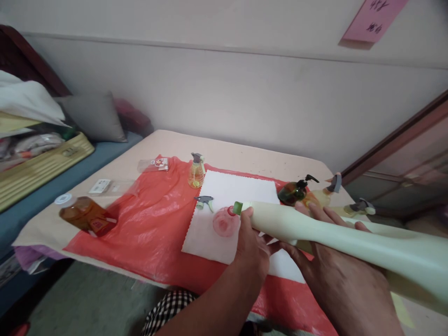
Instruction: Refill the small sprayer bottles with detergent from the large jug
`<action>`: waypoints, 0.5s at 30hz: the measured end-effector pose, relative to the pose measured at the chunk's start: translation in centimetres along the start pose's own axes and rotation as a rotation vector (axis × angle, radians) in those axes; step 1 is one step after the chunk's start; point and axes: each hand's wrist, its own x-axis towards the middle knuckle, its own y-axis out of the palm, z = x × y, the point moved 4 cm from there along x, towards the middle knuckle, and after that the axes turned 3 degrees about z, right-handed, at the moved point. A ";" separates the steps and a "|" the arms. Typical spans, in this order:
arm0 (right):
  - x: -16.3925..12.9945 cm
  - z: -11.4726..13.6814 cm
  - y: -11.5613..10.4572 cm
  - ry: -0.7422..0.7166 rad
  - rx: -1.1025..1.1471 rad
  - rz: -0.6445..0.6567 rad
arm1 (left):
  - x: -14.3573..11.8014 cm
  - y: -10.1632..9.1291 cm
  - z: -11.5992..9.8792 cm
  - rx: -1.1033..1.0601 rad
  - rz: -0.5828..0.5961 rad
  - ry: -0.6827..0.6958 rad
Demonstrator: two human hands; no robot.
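Pale walls stand behind a low table [245, 154] with a red plastic sheet [147, 219] spread on it, and a white cloth [231, 191] lies on the sheet.

Both hands hold a big, long, cream-colored plastic bottle [336, 233]. It lies almost flat in the air above the table, with its green tip [237, 208] pointing left. That tip hangs just above a small pink bottle [224, 222], which stands on the white cloth with its mouth open.

The left hand [252, 242] is wrapped around the thin neck, close to the green tip. Its fingers curl shut on the neck and the thumb lies on top. The right hand [336, 270] sits under the fat body. Its fingers [315, 212] are spread apart and lie along the side, so it is cupping more than squeezing.

The big bottle looks smooth, so it could slip. It looks a bit squishy, like plastic you can press. I think it is heavy at the fat end, because it is so large. The neck is a good place to steer it, and the fat part is a good place to carry the weight.

A grey spray top [204, 200] lies beside the pink bottle. A little yellow spray bottle [196, 171] stands behind it. A dark green pump bottle [294, 192] lies just past the cream one. An amber bottle [86, 214] lies on its side far to the left.
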 end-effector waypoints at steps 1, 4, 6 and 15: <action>0.0 0.0 0.0 -0.002 -0.004 0.001 | 0.0 0.0 0.0 -0.001 0.006 0.001; 0.1 0.0 0.1 -0.007 -0.010 0.000 | 0.1 0.0 0.0 -0.003 0.018 0.000; 0.1 0.0 0.0 -0.007 -0.006 -0.004 | 0.1 0.0 0.0 -0.004 0.010 -0.002; -0.1 -0.1 0.1 -0.006 0.014 -0.011 | 0.2 0.0 -0.1 -0.005 0.010 -0.008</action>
